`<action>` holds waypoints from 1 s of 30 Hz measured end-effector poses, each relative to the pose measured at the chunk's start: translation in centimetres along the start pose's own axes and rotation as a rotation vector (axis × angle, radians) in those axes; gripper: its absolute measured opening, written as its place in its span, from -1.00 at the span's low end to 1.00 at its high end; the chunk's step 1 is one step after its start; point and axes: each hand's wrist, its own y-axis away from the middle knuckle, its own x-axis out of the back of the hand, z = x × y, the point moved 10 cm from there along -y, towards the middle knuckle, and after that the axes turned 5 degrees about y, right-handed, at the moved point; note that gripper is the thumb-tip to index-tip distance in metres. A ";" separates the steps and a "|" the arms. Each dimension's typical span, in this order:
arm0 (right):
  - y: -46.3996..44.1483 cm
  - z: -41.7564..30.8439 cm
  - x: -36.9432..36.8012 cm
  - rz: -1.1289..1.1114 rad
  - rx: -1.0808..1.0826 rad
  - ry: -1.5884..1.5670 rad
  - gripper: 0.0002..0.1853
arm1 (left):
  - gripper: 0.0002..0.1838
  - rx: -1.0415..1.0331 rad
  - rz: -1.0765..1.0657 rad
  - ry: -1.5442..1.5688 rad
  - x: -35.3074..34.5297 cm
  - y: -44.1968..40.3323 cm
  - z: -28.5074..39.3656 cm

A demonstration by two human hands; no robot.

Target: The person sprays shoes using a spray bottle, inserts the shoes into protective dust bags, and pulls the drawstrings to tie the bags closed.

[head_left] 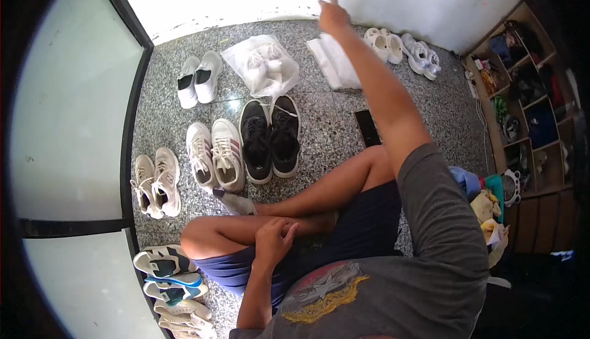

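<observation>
My right hand (335, 17) reaches far forward, close to the white wall and above a folded white cloth-like bag (334, 60). Its visible fingers are apart and hold nothing that I can see. My left hand (274, 242) rests on my crossed leg (230, 229), its thumb apart from the fingers and nothing visible in it. Before my legs stand black sneakers (270, 136) with white soles and white sneakers (215, 155) with pinkish stripes. A translucent white bag (264, 66) holds a pair of white shoes. White slip-on shoes (200, 79) lie left of it.
Beige sneakers (157, 182) and several other shoes (172, 290) line the left door frame. White clogs (385, 45) and grey-white shoes (421, 56) sit by the wall. A black phone (367, 128) lies near my knee. A wooden cubby shelf (519, 136) stands right.
</observation>
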 end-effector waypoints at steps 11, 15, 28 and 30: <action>-3.2 5.7 23.2 0.374 0.032 0.190 -0.41 | -0.81 -0.146 0.031 -0.137 -1.2 1.8 0.1; 2.7 -0.4 17.1 -0.007 0.254 -0.026 -0.46 | -0.81 -0.100 0.053 -0.114 -0.7 2.7 0.3; 19.3 -32.5 -9.4 -0.609 0.591 -0.347 -0.51 | -0.81 -0.126 0.086 0.001 0.9 2.8 0.2; 17.1 -37.2 -10.5 -0.609 0.554 -0.334 -0.47 | -0.81 -0.097 0.063 0.056 1.3 2.6 0.1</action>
